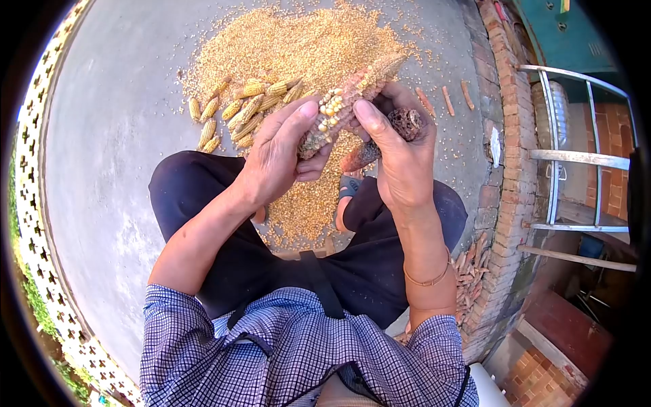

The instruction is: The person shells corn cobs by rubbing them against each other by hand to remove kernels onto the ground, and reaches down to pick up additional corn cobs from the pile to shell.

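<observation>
A partly shelled corn cob (347, 95) slants between my two hands, with a patch of pale yellow kernels left on it. My left hand (285, 139) is closed around its lower end, thumb pressed beside the kernels. Closed on the same cob from the other side, my right hand (401, 152) has its thumb near the kernels. A dark reddish bare cob (361, 157) is also tucked in my right hand, its middle hidden by the fingers. Beyond my hands lie several unshelled corn ears (248, 112) beside a wide heap of loose kernels (285, 47).
Loose kernels (302, 210) also cover the grey concrete floor (102, 169) between my feet. A few bare cobs (448, 100) lie at the right, and more are piled (472, 268) by a low brick edge (513, 136). A metal railing (580, 159) stands beyond it.
</observation>
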A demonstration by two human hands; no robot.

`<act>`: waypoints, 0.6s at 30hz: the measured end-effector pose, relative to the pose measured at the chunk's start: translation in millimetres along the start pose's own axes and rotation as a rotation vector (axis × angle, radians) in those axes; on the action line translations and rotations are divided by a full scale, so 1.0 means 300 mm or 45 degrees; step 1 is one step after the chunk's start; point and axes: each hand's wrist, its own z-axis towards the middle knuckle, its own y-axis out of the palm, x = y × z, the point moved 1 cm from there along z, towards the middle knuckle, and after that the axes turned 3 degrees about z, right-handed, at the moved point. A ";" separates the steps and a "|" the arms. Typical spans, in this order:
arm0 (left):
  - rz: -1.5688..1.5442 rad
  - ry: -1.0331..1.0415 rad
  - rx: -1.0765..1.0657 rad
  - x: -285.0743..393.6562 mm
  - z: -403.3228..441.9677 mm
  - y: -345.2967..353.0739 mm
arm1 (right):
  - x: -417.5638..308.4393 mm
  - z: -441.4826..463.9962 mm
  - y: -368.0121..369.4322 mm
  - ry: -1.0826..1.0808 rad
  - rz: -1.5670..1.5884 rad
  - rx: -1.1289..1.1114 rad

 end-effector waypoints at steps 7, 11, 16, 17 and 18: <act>0.040 0.016 0.032 0.023 -0.010 0.013 | 0.001 -0.003 0.002 0.015 0.004 -0.005; 0.167 0.053 -0.085 0.018 -0.012 -0.001 | 0.000 -0.001 0.001 0.018 0.011 0.002; 0.238 0.133 -0.135 0.014 -0.003 0.010 | -0.002 0.000 -0.013 -0.002 0.081 -0.003; 0.255 0.177 -0.137 0.014 0.000 0.013 | -0.008 -0.002 -0.008 0.008 0.071 0.009; 0.240 0.151 -0.080 0.014 0.004 0.015 | -0.010 -0.003 -0.002 -0.008 0.034 0.006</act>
